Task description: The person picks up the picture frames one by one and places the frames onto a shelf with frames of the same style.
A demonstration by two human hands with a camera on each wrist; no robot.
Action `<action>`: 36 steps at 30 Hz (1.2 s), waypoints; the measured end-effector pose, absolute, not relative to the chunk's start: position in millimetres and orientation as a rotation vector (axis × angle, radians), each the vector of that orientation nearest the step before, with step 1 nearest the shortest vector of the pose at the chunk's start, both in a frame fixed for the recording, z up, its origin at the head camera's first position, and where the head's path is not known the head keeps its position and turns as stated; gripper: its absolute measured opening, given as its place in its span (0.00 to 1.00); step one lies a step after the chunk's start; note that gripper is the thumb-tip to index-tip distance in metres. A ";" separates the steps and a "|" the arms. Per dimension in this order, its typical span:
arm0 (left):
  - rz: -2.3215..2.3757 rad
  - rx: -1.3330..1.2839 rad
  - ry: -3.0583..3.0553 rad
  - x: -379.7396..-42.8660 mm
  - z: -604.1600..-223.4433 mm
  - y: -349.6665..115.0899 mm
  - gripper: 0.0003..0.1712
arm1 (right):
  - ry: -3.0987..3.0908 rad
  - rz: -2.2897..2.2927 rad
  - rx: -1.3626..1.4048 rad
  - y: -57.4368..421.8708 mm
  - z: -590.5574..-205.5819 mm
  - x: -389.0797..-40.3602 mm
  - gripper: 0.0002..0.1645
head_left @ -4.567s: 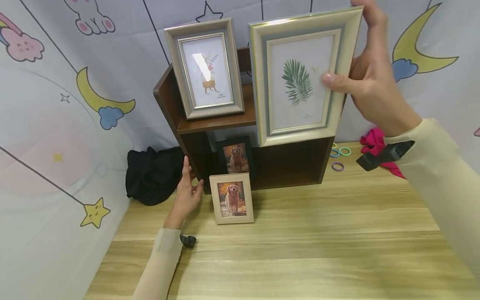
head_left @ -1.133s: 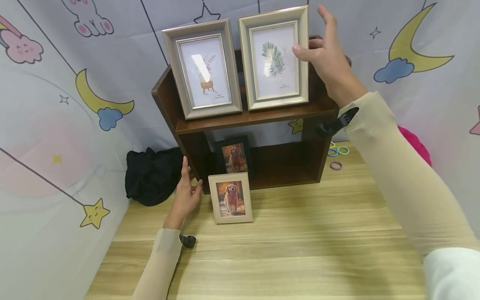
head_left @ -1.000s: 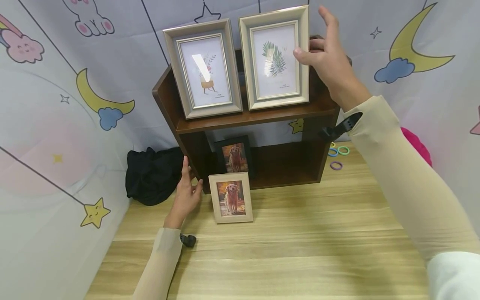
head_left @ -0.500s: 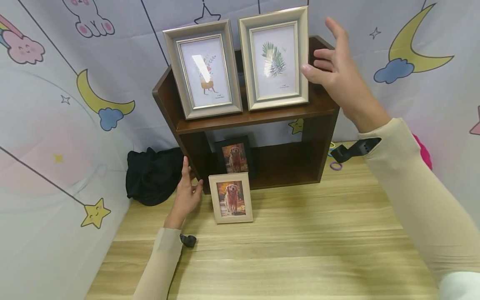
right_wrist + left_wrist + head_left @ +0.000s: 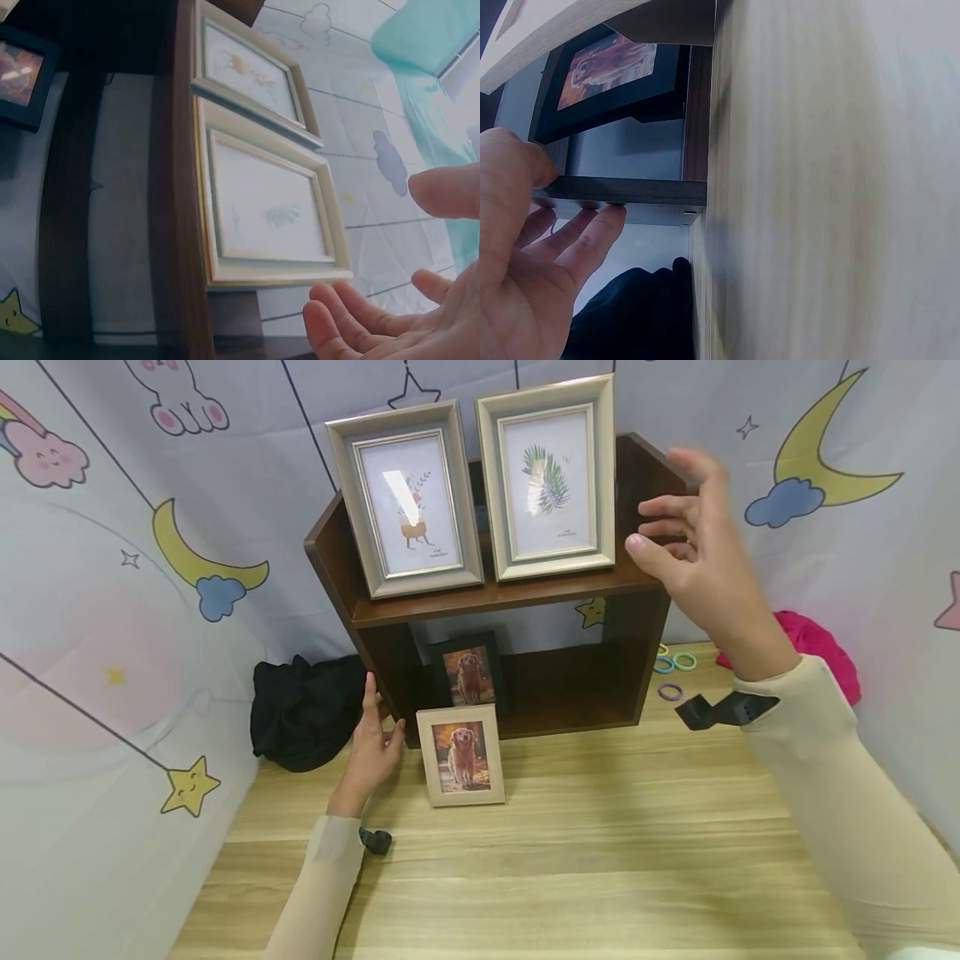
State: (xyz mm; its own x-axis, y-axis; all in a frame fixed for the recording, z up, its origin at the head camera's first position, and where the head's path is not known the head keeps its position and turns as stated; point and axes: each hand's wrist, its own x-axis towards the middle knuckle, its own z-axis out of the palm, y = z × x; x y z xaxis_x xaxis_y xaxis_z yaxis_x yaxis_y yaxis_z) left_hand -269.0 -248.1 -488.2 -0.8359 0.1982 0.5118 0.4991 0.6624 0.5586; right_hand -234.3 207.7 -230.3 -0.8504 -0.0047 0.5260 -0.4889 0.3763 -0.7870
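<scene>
My left hand holds the lower left side panel of a dark brown wooden shelf. In the left wrist view, its thumb lies on the inner side of the panel and its fingertips touch the outer face. On the upper level, two pale gold photo frames stand side by side: a plant-pot picture frame and, to its right, a green-leaf picture frame. My right hand hovers just right of the leaf frame, fingers loosely bent, holding nothing. In the right wrist view, its fingertips sit below that frame's side edge.
A black frame with a dog picture stands on the lower level. In front of it, a light wood dog-picture frame leans on the table. Black cloth lies left, several coloured rings and pink cloth right.
The leaf frame, held up by my right hand, came to stand on the upper level beside the other frame. My right hand has let go and drawn back right and down; the left stays put.
</scene>
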 end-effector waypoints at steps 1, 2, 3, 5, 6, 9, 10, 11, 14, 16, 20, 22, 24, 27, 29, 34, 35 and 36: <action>-1.005 -0.548 -2.468 -268.9 -488.4 -248.1 0.61 | -2.192 1.468 0.424 208.9 -233.9 -232.8 0.48; -1.006 -0.548 -2.469 -269.0 -488.4 -248.3 0.61 | -2.186 1.456 0.421 209.9 -237.4 -231.3 0.47; -1.003 -0.548 -2.467 -269.1 -488.3 -248.3 0.61 | -2.183 1.441 0.417 210.9 -241.0 -229.7 0.46; -0.999 -0.550 -2.462 -269.9 -488.5 -248.7 0.60 | -2.183 1.411 0.407 212.7 -247.8 -226.6 0.46; -0.998 -0.551 -2.459 -270.4 -488.6 -248.9 0.60 | -2.183 1.401 0.403 213.4 -251.2 -225.1 0.45; -1.002 -0.546 -2.460 -270.7 -488.7 -249.1 0.60 | -2.179 1.379 0.386 215.9 -262.5 -221.8 0.45; -1.003 -0.544 -2.462 -270.8 -489.0 -249.3 0.61 | -2.175 1.370 0.381 216.8 -266.6 -221.1 0.45; -1.006 -0.539 -2.467 -270.6 -489.1 -249.2 0.61 | -2.171 1.366 0.375 217.8 -270.8 -220.8 0.44; -1.005 -0.534 -2.476 -270.3 -489.7 -248.9 0.61 | -2.173 1.334 0.349 221.4 -284.3 -220.6 0.44; -1.005 -0.535 -2.477 -270.1 -489.8 -248.8 0.61 | -2.182 1.319 0.332 224.3 -294.0 -220.8 0.44; -0.999 -0.548 -2.463 -270.0 -489.0 -248.5 0.61 | -2.221 1.277 0.288 230.3 -313.8 -220.6 0.45; -0.991 -0.554 -2.455 -269.8 -488.4 -248.4 0.61 | -2.233 1.264 0.262 232.4 -323.4 -220.4 0.44; -0.985 -0.557 -2.452 -269.5 -487.5 -248.4 0.61 | -2.240 1.257 0.234 233.8 -332.5 -220.4 0.44; -0.990 -0.554 -2.457 -268.7 -486.3 -248.2 0.61 | -2.258 1.252 0.194 235.7 -345.4 -221.5 0.42; -0.996 -0.550 -2.463 -268.5 -486.0 -248.1 0.61 | -2.282 1.247 0.160 237.2 -353.8 -222.8 0.41; -1.001 -0.544 -2.474 -268.4 -487.3 -247.9 0.61 | -2.337 1.241 0.069 242.5 -376.5 -226.5 0.42; -0.999 -0.543 -2.475 -268.4 -487.6 -247.8 0.61 | -2.343 1.247 0.056 243.4 -381.0 -227.2 0.42; -0.997 -0.541 -2.477 -268.4 -487.8 -247.8 0.61 | -2.349 1.249 0.047 244.2 -385.1 -227.7 0.42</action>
State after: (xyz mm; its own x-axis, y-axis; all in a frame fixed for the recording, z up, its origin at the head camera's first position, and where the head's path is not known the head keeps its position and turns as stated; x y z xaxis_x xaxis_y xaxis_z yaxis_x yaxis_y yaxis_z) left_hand -268.4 -247.8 -487.8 -0.8388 0.1974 0.5075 0.4938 0.6683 0.5563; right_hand -227.7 244.2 -385.1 -0.8860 0.1879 0.4239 -0.2465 0.5834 -0.7738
